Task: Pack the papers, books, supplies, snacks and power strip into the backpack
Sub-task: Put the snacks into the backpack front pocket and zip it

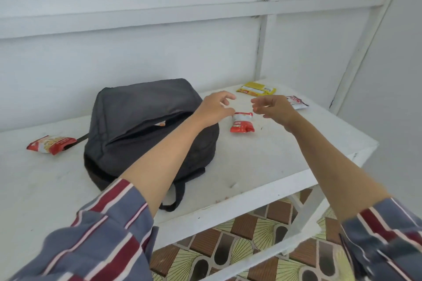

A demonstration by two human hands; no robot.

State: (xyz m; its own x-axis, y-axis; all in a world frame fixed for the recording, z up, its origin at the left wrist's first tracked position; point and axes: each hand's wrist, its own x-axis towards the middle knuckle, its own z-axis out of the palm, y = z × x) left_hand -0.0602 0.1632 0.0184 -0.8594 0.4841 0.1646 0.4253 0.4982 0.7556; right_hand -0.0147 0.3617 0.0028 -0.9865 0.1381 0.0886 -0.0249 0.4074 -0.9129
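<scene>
A dark grey backpack [146, 125] lies flat on the white table [262, 166], its top zip partly gaping with a bit of orange packaging showing inside. My left hand [217, 107] hovers over the bag's right edge, fingers apart and empty. My right hand [274, 107] reaches in opposite it, fingers curled but empty. Just below and between the two hands lies a small red and white snack packet [242, 122]. Further back are a yellow snack packet [256, 90] and a white and red one [296, 102], partly hidden by my right hand. Another red snack bag [51, 143] lies left of the backpack.
The table stands against a white panelled wall [159, 41]. Its right edge and front edge are near, with a lower shelf rail [228, 264] and a patterned tile floor [251, 235] beneath. The backpack's strap [175, 196] hangs toward the front edge.
</scene>
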